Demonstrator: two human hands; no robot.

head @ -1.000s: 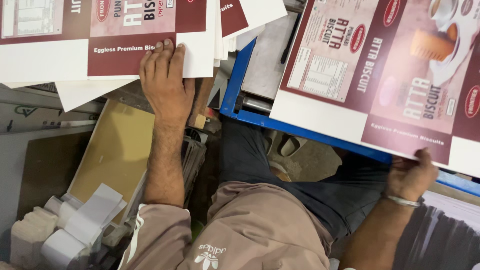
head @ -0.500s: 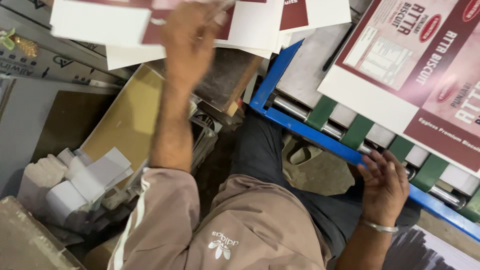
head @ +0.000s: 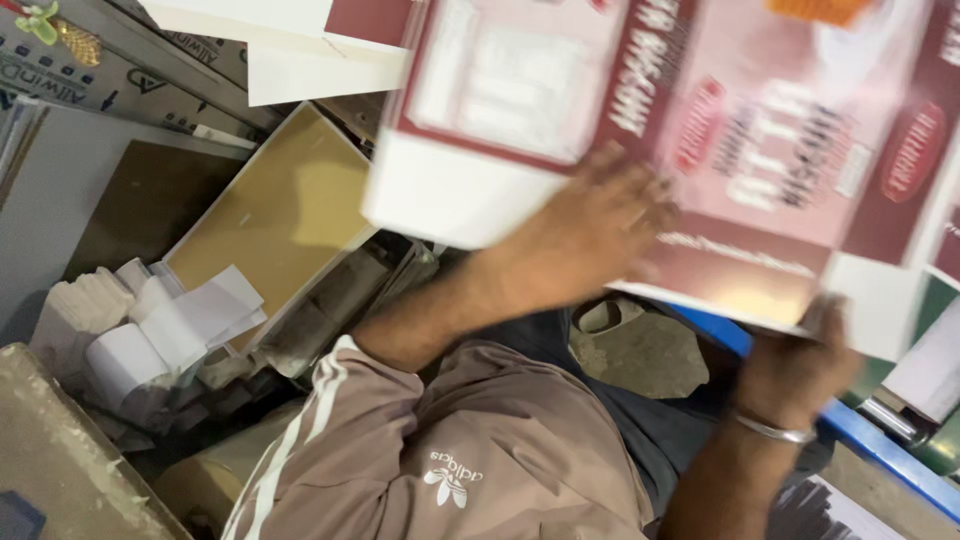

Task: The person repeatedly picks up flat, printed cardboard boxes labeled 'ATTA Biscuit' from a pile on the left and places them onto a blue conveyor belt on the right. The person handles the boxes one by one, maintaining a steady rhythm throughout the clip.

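A large maroon and white printed carton sheet (head: 760, 130), blurred by motion, fills the upper right. My left hand (head: 590, 235) lies on its face near the lower left corner, fingers pressed on the print. At the sheet's near edge, my right hand (head: 795, 365), with a metal bangle (head: 770, 430) on the wrist, grips the edge from below. More white and maroon sheets (head: 300, 40) lie at the top left.
A blue metal frame (head: 880, 445) runs under the sheet at the lower right. A tan board (head: 270, 210) leans at centre left, with white paper scraps and rolls (head: 150, 340) beside it. Grey panels (head: 60, 170) stand at the far left.
My left hand has left the stack at the top left and come right onto the large sheet. That sheet has slid left over the blue frame, and my right hand now grips its edge.
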